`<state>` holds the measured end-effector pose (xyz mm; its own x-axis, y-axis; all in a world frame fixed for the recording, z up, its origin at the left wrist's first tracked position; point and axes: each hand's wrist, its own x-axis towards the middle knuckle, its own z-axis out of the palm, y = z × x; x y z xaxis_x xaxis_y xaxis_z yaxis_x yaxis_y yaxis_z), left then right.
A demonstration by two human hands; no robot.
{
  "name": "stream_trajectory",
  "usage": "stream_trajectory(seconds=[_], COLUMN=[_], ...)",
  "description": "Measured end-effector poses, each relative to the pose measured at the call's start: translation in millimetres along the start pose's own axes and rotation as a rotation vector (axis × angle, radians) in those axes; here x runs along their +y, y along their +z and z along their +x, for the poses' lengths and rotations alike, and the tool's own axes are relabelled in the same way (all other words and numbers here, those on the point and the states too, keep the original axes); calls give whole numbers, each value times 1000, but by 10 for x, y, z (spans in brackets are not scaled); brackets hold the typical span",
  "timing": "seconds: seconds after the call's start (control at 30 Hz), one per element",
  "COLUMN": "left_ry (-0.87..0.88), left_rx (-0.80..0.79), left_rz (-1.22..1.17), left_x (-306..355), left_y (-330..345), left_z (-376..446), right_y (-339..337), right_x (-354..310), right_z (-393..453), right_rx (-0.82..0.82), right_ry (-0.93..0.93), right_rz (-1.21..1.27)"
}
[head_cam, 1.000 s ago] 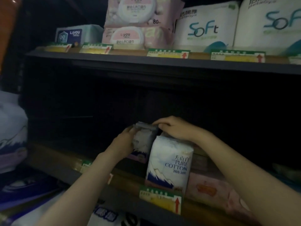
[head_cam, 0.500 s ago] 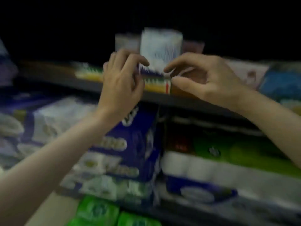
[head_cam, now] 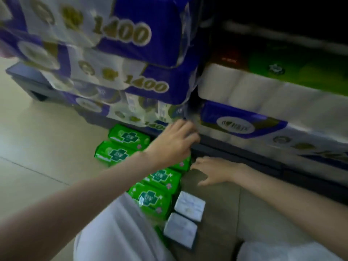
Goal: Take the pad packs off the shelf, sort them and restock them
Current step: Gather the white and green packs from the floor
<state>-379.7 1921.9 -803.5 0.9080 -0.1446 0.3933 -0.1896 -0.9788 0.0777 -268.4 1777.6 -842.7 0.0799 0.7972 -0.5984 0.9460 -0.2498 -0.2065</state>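
view: head camera looks down at the floor by the bottom shelf; frame motion-blurred
left hand (head_cam: pixel 174 142): reaches forward above the green packs, fingers loosely bent and a little spread, holds nothing; fingertips blurred at the shelf edge
right hand (head_cam: pixel 212 171): low over the floor, fingers spread and relaxed, empty, just right of a green pack
green pad packs (head_cam: pixel 150 199): about 5 lie in a row on the floor (head_cam: pixel 37 147), from shelf base toward the knees
white pad packs (head_cam: pixel 189 206): 2 lie flat on the floor, right of the nearest green pack
shelf: purple 1400 tissue bundles (head_cam: pixel 120 34) stacked left, white roll packs (head_cam: pixel 244 91) right
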Motion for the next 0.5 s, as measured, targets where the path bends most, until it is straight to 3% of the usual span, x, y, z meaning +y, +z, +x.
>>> stream_trajectory(seconds=[0.13, 0.2, 0.3, 0.43, 0.5], left_ry=[-126, -136, -75, 22, -8], left_rx=[-723, -935, -1057, -1149, -1164], left_rz=[16, 41, 69, 77, 71], left_x=[236, 353, 522, 732, 852], left_y=[669, 888, 1066, 1218, 1294], left_z=[-453, -608, -758, -934, -996], right_y=[727, 1046, 1383, 1551, 1507], right_x=[-40, -86, -177, -165, -67], right_z=[247, 320, 396, 448, 437], right_rx=[-159, -177, -175, 8, 48], right_ry=[139, 222, 298, 315, 323], right_rz=[123, 169, 130, 179, 226])
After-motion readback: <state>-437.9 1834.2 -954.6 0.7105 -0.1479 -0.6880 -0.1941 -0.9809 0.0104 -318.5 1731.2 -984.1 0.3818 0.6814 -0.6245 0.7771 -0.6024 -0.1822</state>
